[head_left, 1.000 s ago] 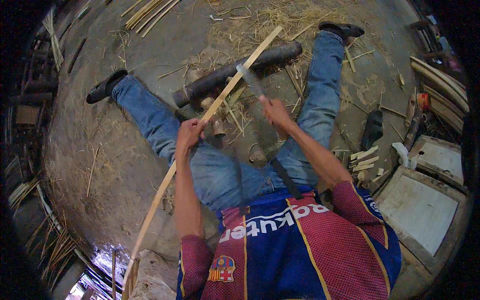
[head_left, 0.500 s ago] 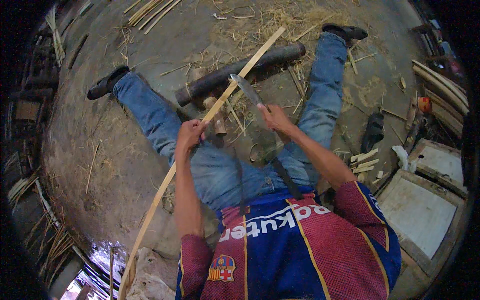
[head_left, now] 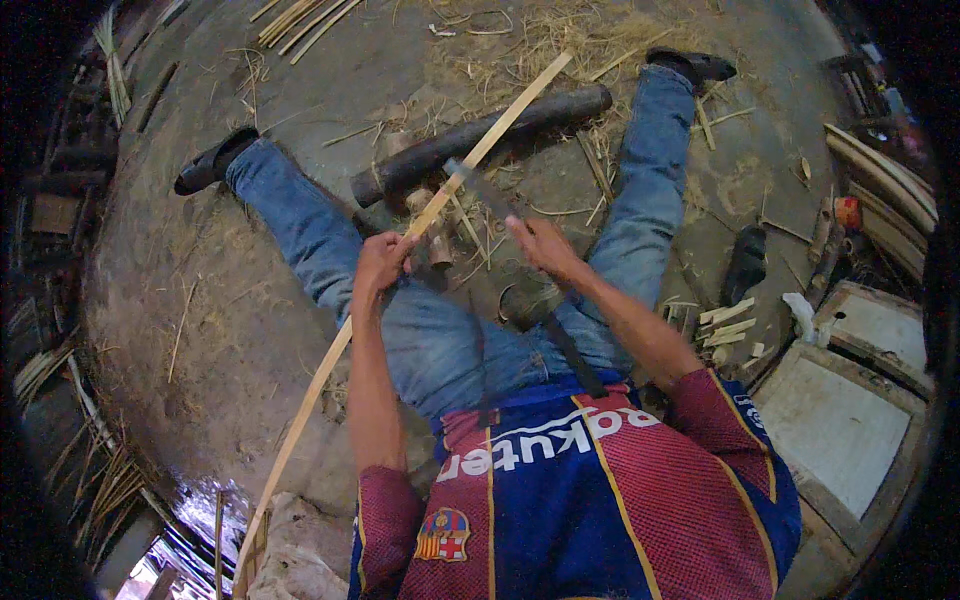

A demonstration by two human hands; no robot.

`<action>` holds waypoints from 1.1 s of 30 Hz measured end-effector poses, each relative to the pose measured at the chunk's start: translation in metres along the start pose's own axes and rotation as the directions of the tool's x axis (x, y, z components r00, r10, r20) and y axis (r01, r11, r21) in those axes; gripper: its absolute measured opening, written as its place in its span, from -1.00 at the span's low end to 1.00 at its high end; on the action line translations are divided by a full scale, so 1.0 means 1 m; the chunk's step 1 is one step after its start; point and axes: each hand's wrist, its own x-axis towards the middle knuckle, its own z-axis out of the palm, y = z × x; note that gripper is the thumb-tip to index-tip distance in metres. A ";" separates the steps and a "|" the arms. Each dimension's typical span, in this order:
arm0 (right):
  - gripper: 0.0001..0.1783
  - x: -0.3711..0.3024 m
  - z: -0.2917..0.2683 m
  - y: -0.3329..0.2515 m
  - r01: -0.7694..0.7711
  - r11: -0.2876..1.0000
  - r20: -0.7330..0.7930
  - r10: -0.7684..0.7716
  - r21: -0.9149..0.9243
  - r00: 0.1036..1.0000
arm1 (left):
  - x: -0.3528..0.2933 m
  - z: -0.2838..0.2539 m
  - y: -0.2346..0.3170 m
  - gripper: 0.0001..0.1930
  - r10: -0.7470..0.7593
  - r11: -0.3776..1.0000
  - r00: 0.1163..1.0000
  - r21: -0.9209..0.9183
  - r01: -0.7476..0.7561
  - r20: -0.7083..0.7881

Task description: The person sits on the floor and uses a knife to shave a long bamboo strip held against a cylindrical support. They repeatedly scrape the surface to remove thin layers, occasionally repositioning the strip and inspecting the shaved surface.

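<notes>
A long, pale, flat strip that looks like split bamboo runs from the lower left up across a dark round log between my legs. Midway along it, my left hand is closed around the strip. My right hand grips a knife, its blade blurred by motion. The blade's tip end lies over the strip, just beyond my left hand; whether it cuts in I cannot tell. Beneath the strip, near my left hand, a short wooden piece lies on the ground.
Straw-like shavings litter the floor past the log. Cut strips lie at the far left, with short pale pieces by my right thigh. Framed panels rest at the right. A pale sack sits at the lower left.
The knife and my right hand have shifted slightly left and toward me along the strip. My left hand keeps its hold in nearly the same place.
</notes>
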 end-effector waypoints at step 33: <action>-0.29 0.004 0.018 0.003 -0.144 0.944 -0.065 0.170 0.298 0.983 | -0.016 0.020 0.013 -0.55 0.235 0.886 0.942 0.451 -0.107 -0.239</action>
